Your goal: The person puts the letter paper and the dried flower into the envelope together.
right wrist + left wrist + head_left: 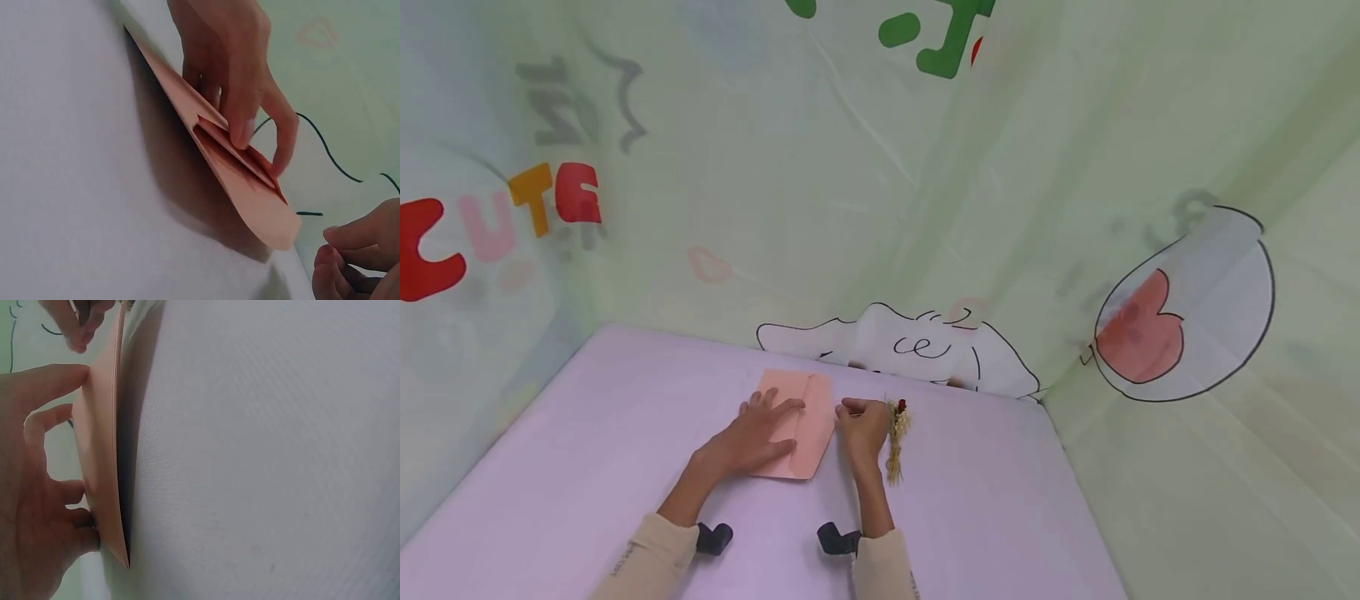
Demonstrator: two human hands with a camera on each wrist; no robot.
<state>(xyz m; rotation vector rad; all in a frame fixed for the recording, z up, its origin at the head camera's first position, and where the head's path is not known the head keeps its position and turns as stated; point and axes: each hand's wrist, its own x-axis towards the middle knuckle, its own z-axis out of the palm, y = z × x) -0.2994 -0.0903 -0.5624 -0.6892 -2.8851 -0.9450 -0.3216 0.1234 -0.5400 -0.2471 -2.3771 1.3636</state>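
The pink envelope (786, 428) is laid on the table (1000, 500), its flap (816, 417) opened out and its mouth parted; nothing is folded down yet, and the dried-flower bunch (894, 454) is placed outside, right of the envelope. The left hand (748, 437) is rested across the envelope, fingers spread. Just right of the envelope, the right hand (862, 427) is held with fingers curled, no object being seen between them.

- Here's the envelope (814, 425), salmon pink all over!
- Bouquet (894, 442) now: straw-yellow stems, cream sprigs, deep-red bloom (902, 406)!
- Table (1000, 500) glows pale lilac!
- Pale-green backdrop (775, 183), black line drawings, pinkish-red heart (1138, 342), letters (533, 200) red, pink, orange!
- Sleeves (658, 542), cream, dark lettering (622, 560); wrist devices (715, 540), black!
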